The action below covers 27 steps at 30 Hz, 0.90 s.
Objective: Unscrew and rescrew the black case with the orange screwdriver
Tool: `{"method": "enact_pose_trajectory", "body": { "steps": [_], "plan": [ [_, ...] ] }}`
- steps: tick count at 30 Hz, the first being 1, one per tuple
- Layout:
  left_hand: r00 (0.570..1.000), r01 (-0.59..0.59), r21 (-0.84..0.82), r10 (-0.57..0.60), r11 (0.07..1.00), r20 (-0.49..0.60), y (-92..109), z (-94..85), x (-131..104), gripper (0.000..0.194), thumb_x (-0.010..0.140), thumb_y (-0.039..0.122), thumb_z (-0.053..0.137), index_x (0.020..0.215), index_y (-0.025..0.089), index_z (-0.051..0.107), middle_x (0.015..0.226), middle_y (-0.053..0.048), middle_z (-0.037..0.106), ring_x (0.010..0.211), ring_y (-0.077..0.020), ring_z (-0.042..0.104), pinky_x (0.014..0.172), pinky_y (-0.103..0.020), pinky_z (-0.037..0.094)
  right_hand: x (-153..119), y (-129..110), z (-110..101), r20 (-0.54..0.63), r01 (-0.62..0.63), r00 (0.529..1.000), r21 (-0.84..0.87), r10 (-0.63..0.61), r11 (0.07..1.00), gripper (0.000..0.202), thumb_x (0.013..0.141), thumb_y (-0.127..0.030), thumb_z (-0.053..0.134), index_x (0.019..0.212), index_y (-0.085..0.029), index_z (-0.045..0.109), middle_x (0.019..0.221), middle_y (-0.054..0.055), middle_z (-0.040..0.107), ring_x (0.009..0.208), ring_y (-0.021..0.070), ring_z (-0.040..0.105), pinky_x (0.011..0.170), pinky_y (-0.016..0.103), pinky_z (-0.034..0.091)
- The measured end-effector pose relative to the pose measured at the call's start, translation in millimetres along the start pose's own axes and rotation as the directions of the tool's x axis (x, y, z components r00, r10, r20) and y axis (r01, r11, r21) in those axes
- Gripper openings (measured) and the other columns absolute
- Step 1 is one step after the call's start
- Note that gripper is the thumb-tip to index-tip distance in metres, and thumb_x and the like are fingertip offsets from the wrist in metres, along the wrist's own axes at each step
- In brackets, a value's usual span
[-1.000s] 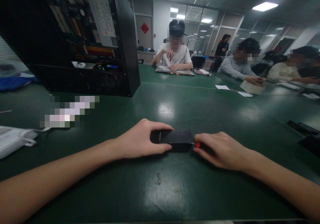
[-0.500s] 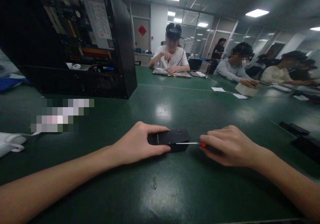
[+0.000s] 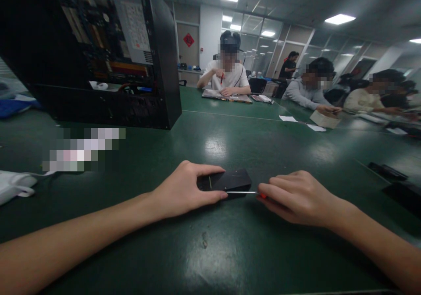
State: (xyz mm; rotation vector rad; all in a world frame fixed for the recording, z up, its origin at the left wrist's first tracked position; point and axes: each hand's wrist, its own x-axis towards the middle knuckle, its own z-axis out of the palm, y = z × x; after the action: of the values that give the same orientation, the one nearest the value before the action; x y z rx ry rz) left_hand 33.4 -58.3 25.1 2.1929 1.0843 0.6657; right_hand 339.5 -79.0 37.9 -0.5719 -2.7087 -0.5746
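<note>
A black rectangular box-like part (image 3: 232,179) lies on the green tabletop in front of me. My left hand (image 3: 184,189) grips its left end, thumb along the near side and fingers along the far side. In my right hand (image 3: 297,198) is a screwdriver (image 3: 241,193) with a thin metal shaft and an orange-red handle mostly hidden by the fingers. The shaft points left along the near side of the black part, and its tip ends at my left thumb. Whether the tip sits in a seam there, I cannot tell.
An open black computer case (image 3: 141,106) stands at the back left. White cable or cloth (image 3: 16,185) lies at the left edge. Black parts (image 3: 403,198) rest at the right. Across the green table (image 3: 210,260) a person (image 3: 226,78) works, with others further right.
The screwdriver and my right hand have shifted slightly left and down, bringing the tip to my left thumb. My left hand keeps its hold on the black part.
</note>
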Motion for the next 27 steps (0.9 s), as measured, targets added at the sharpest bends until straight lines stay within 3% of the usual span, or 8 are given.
{"method": "enact_pose_trajectory", "body": {
  "steps": [14,23,27],
  "plan": [
    [1.0,0.011,-0.005,-0.011,1.0,-0.006,3.2,7.4,-3.4,0.057,0.083,0.052,0.081,0.132,0.023,0.074,0.108,-0.002,0.082,0.089,-0.0232,0.078,0.076,-0.03,0.058,6.2,-23.3,26.6,-0.004,-0.078,0.997,0.108,0.079,0.991,0.018,0.11,-0.027,0.045,0.106,-0.018,0.059,0.074,-0.003,0.061,0.057,0.0116,0.056,0.05,0.03,0.033],
    [1.0,-0.012,-0.026,0.011,1.0,-0.029,2.0,8.9,-2.6,0.055,0.083,0.048,0.082,0.131,0.022,0.075,0.111,-0.002,0.082,0.092,-0.0233,0.078,0.081,-0.031,0.059,3.5,-19.2,36.3,-0.026,-0.089,0.995,0.206,0.096,0.975,0.015,0.11,-0.03,0.046,0.109,-0.019,0.056,0.076,-0.003,0.063,0.06,0.0103,0.059,0.053,0.027,0.037],
    [0.999,-0.013,-0.017,0.012,1.0,-0.042,1.3,9.5,-3.8,0.054,0.082,0.047,0.083,0.131,0.024,0.075,0.112,-0.001,0.082,0.093,-0.0232,0.078,0.081,-0.031,0.058,4.8,-11.9,28.4,-0.004,-0.061,0.998,0.196,0.063,0.979,0.012,0.108,-0.027,0.047,0.109,-0.019,0.056,0.076,-0.003,0.063,0.06,0.0113,0.058,0.053,0.028,0.037]
  ]
}}
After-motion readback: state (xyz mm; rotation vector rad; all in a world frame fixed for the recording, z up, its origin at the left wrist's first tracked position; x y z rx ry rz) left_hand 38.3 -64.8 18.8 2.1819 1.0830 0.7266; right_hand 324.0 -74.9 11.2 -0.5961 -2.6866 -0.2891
